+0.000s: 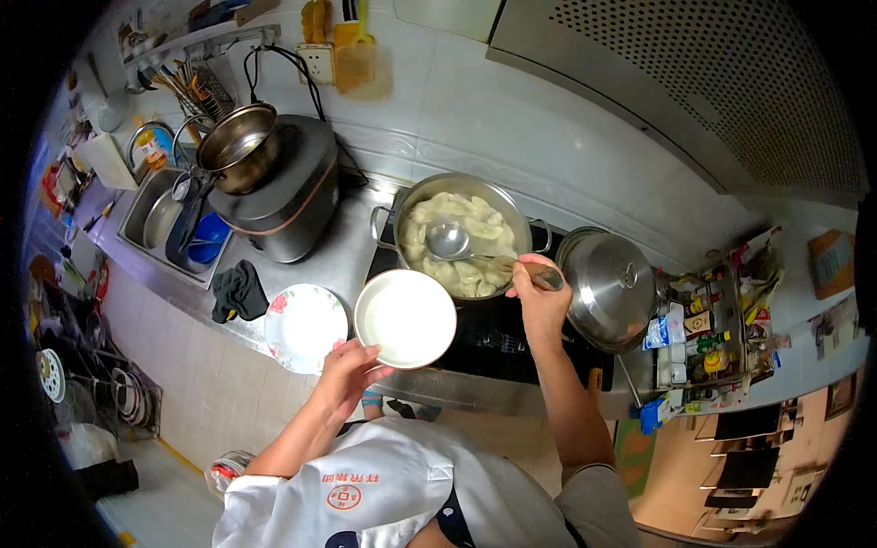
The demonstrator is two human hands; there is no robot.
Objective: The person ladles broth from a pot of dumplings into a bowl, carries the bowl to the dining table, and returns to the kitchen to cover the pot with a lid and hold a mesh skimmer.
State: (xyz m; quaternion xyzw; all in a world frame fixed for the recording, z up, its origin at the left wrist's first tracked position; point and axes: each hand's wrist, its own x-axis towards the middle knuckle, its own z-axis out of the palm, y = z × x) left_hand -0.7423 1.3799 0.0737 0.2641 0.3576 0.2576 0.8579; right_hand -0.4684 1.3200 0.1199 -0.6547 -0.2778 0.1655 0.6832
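My left hand grips the rim of a white bowl and holds it just in front of the pot. The bowl's inside looks plain and bright. In my right hand is the handle of a metal ladle, fingers wrapped around it. The ladle's scoop rests among pale dumplings in cloudy liquid. They fill much of a two-handled steel pot on the black stove. Left of the bowl, a white plate with a floral rim lies on the counter.
A domed steel lid sits right of the pot, near a rack of bottles and packets. Left stand a dark cooker with a small saucepan on top, a black cloth and a sink. A range hood hangs above.
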